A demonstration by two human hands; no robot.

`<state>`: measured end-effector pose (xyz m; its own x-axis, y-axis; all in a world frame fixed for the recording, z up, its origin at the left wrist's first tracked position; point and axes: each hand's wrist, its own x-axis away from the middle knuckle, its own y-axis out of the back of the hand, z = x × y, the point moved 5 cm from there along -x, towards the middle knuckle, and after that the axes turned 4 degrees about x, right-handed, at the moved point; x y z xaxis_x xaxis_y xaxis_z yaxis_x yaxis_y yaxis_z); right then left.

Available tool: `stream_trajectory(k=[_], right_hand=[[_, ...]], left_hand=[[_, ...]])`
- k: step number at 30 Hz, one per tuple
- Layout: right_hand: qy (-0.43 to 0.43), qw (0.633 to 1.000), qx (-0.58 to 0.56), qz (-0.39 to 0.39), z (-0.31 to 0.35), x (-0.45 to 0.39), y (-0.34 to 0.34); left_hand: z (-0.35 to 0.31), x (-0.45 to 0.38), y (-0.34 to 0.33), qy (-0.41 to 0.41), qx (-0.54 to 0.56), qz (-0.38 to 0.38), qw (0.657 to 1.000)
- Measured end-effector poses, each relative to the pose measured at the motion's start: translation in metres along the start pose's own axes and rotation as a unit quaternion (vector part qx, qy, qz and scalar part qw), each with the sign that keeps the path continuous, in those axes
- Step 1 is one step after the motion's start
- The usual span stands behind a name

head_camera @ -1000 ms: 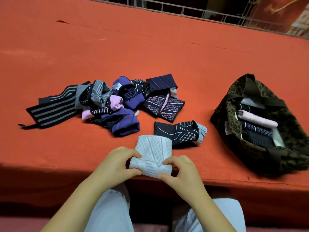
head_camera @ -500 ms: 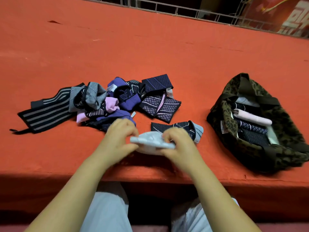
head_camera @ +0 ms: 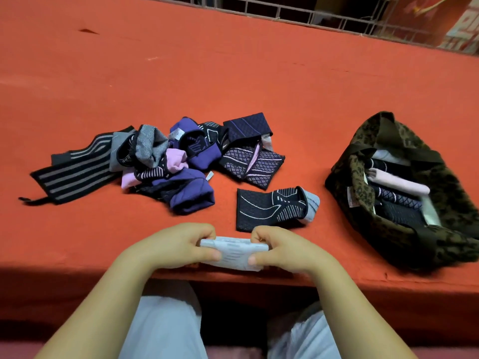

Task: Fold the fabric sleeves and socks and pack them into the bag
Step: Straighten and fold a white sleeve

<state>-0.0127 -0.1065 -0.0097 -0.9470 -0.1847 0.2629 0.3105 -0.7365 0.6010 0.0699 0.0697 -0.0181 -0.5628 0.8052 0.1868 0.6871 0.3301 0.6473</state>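
Orange cloth is covering the tabletop point(head_camera: 233, 73), and at its near edge the left hand point(head_camera: 176, 246) and right hand point(head_camera: 282, 250) are pinching the two ends of a folded pale grey sleeve point(head_camera: 233, 252), fingers closed tightly on the fabric as it is lying flat between them. Just beyond the right hand a dark patterned sleeve point(head_camera: 269, 207) is lying by itself, with a loose pile of purple, pink and striped sleeves and socks point(head_camera: 166, 161) sprawling farther back to the left. Off to the right, well apart from the hands, an open leopard-print bag point(head_camera: 420, 244) is sitting with folded pieces point(head_camera: 396, 185) already stacked inside.
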Motion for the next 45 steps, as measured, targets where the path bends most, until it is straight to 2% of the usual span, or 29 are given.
stream_trajectory(k=[3,6,8,10,14,21,23,26,28,30,35,39,45], right_hand=[[-0.036,0.994,-0.085,-0.062,-0.009,-0.005,-0.001],[-0.067,0.984,-0.104,-0.131,-0.013,-0.010,-0.003],[-0.088,0.978,-0.093,-0.167,-0.013,-0.011,-0.004],[-0.107,0.976,-0.027,-0.189,-0.013,-0.012,-0.005],[-0.148,0.964,0.131,-0.177,-0.014,-0.012,-0.007],[-0.143,0.961,0.203,-0.119,-0.012,-0.010,-0.012],[-0.113,0.973,0.162,-0.119,-0.011,-0.005,-0.012],[-0.081,0.984,-0.025,-0.155,-0.012,0.008,-0.010],[-0.063,0.967,-0.138,-0.203,-0.014,0.018,-0.005],[-0.053,0.950,-0.197,-0.238,-0.019,0.027,0.003],[-0.020,0.934,-0.159,-0.319,-0.029,0.073,0.047],[-0.034,0.914,-0.110,-0.389,-0.042,0.122,0.093],[-0.086,0.879,-0.163,-0.440,-0.077,0.178,0.193]], left_hand=[[0.004,-0.002,0.003,0.038,0.027,-0.048,0.998],[0.011,-0.005,0.005,0.068,0.010,-0.114,0.991],[0.012,-0.005,0.003,0.087,-0.032,-0.149,0.984],[0.014,-0.005,0.001,0.096,-0.057,-0.175,0.978],[0.017,-0.006,-0.006,0.091,-0.056,-0.164,0.981],[0.013,-0.012,-0.009,0.106,-0.129,-0.055,0.984],[0.007,-0.010,-0.010,0.092,-0.098,-0.054,0.989],[-0.004,-0.007,-0.016,0.073,0.030,-0.094,0.992],[-0.015,-0.010,-0.022,0.064,0.119,-0.136,0.981],[-0.028,-0.018,-0.028,0.048,0.184,-0.174,0.966],[-0.086,-0.056,-0.036,-0.014,0.208,-0.197,0.958],[-0.138,-0.099,-0.055,-0.032,0.176,-0.153,0.972],[-0.236,-0.170,-0.070,-0.105,0.168,-0.158,0.967]])
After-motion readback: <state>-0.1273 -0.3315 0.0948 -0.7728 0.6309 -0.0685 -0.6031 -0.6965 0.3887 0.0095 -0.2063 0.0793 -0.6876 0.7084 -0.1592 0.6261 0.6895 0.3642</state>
